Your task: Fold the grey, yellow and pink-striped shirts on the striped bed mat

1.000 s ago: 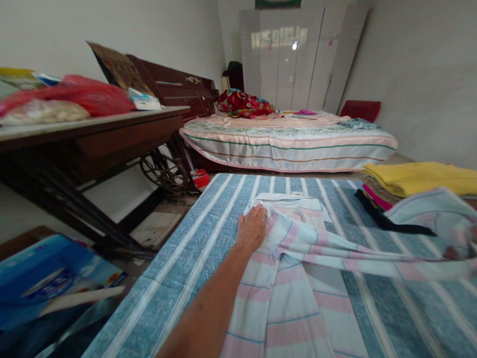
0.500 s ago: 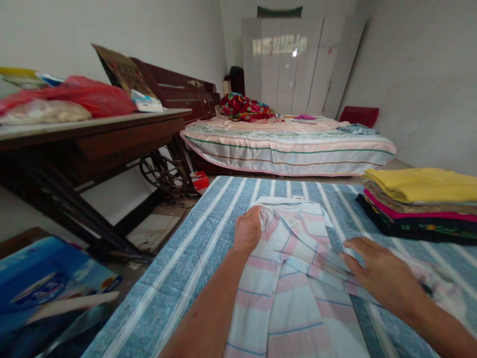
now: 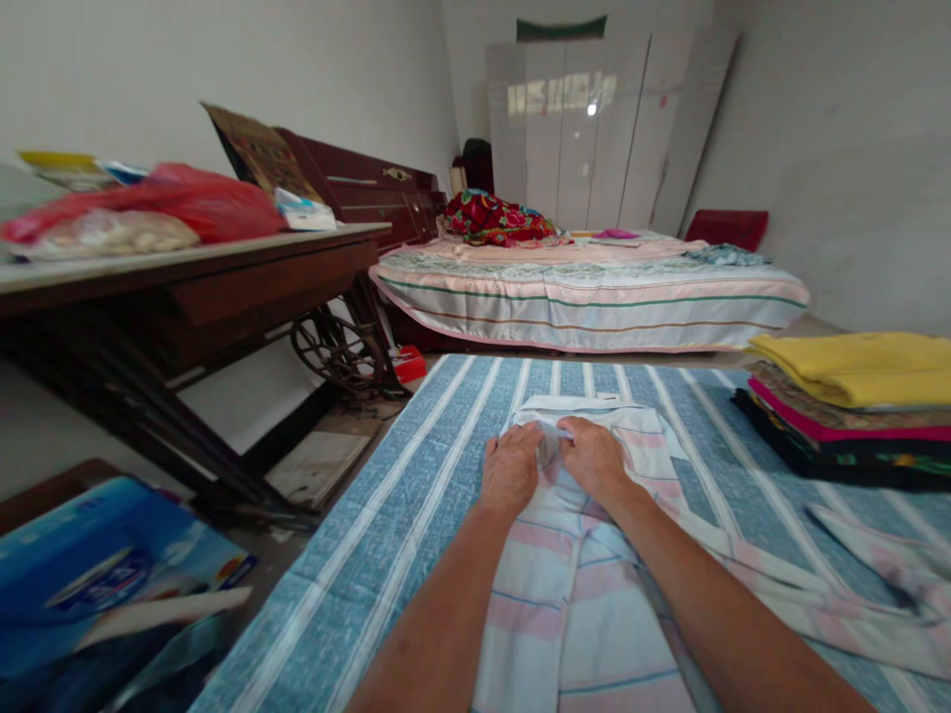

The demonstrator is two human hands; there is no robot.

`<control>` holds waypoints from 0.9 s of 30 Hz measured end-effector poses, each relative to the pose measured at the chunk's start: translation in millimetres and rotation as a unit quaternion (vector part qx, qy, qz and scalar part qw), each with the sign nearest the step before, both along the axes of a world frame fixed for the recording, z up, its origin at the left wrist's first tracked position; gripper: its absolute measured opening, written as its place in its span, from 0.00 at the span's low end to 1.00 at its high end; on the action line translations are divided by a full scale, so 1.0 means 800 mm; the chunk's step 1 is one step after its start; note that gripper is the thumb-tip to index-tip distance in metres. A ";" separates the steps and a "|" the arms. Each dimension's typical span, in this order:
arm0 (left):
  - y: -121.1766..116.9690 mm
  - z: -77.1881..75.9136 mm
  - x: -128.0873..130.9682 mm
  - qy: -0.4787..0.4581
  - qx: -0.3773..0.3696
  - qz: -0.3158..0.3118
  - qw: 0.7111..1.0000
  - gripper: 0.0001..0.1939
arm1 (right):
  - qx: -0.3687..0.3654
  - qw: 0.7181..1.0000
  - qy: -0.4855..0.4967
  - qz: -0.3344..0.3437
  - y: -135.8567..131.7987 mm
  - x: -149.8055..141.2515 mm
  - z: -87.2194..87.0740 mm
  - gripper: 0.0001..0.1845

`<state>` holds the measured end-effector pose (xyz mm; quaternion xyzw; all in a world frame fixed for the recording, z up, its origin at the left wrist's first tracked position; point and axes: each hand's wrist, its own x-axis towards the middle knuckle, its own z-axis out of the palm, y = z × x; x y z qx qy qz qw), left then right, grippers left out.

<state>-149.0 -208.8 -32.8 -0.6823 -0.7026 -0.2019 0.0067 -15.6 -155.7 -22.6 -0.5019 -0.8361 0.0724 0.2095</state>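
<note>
A striped shirt (image 3: 531, 614) in pale blue and pink lies partly folded on the blue striped bed sheet (image 3: 386, 515). My left hand (image 3: 511, 467) rests on its upper left edge near the collar, fingers bent onto the cloth. Just to the right, my right hand (image 3: 594, 456) pinches fabric at the upper part of the shirt, close to my left hand. One sleeve (image 3: 839, 614) stretches out to the right, passing beneath my right forearm. The fingertips of both hands are partly hidden in the cloth.
A stack of folded clothes (image 3: 854, 396), yellow on top, sits at the right. Beyond stands another bed (image 3: 594, 307) with a red floral quilt (image 3: 501, 218). On the left are a sewing machine table (image 3: 297, 262) with a red plastic bag (image 3: 212, 203) and a blue package (image 3: 111, 574) below.
My right hand has come in from the far right, releasing the sleeve end, and now grips the shirt beside my left hand. The sleeve has dropped onto the sheet. My left hand stays near the collar.
</note>
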 end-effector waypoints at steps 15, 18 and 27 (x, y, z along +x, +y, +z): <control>0.028 0.017 -0.036 -0.068 0.056 0.045 0.995 0.24 | 0.198 0.940 -0.056 0.271 -0.033 -0.003 -0.001 0.09; 0.043 0.024 -0.049 -0.032 0.011 -0.012 0.999 0.26 | 0.197 0.948 -0.030 0.247 -0.029 -0.003 -0.007 0.08; 0.093 0.056 -0.067 0.096 -0.153 -0.109 0.977 0.26 | 0.052 0.925 0.361 0.108 -0.002 -0.003 -0.019 0.10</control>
